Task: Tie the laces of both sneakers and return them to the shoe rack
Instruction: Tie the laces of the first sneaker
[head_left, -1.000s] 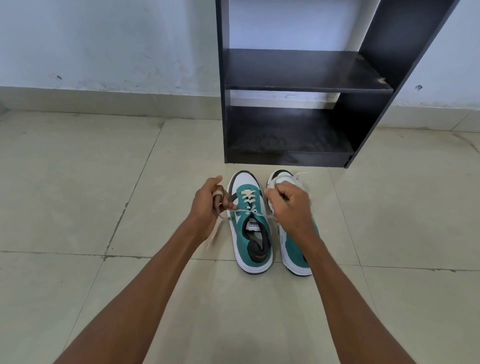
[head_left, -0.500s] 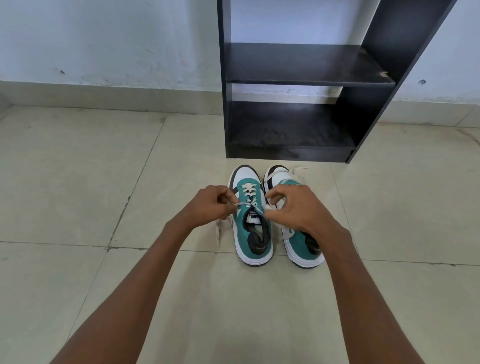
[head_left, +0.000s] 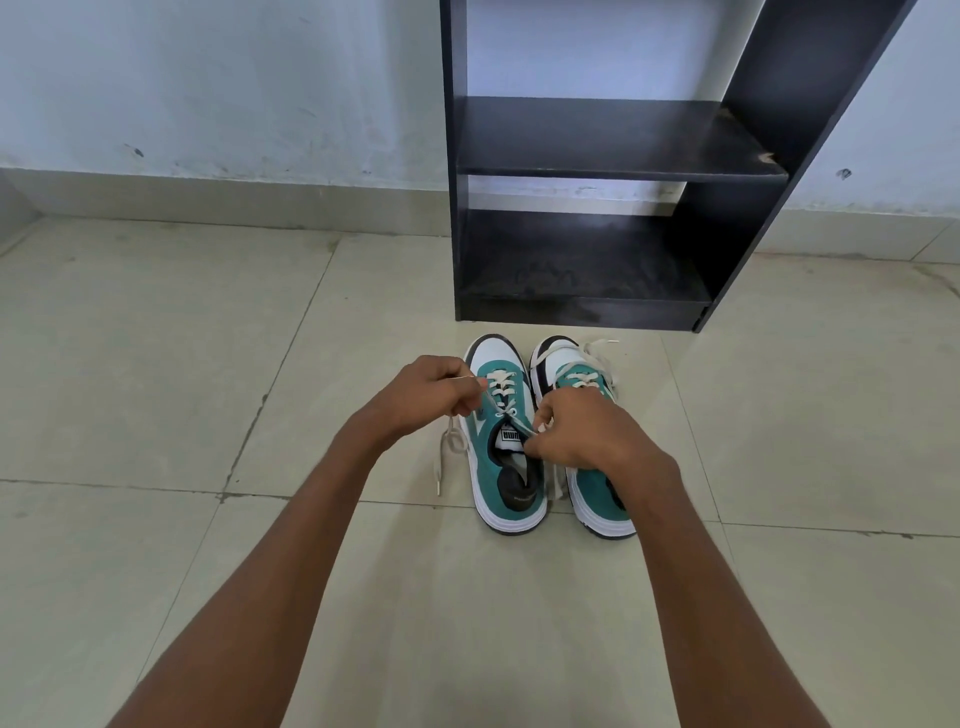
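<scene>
Two teal-and-white sneakers stand side by side on the tiled floor, toes toward the black shoe rack (head_left: 613, 140). My left hand (head_left: 421, 392) pinches one cream lace end of the left sneaker (head_left: 506, 457) just left of its eyelets; the loose tail of that lace (head_left: 448, 447) hangs down to the floor. My right hand (head_left: 582, 428) pinches the other lace end over the tongue and covers part of the right sneaker (head_left: 597, 493). The right sneaker's laces (head_left: 597, 351) lie loose near its toe.
The rack's two dark shelves hold nothing; its lower shelf (head_left: 582, 265) sits just beyond the toes. A pale wall with a skirting (head_left: 208, 200) runs behind. Bare floor tiles (head_left: 156, 364) spread to the left and right of the shoes.
Both hands have shifted on the left sneaker's laces: the left hand rose slightly toward the toe, the right hand dropped toward the tongue, uncovering more of the right sneaker's toe.
</scene>
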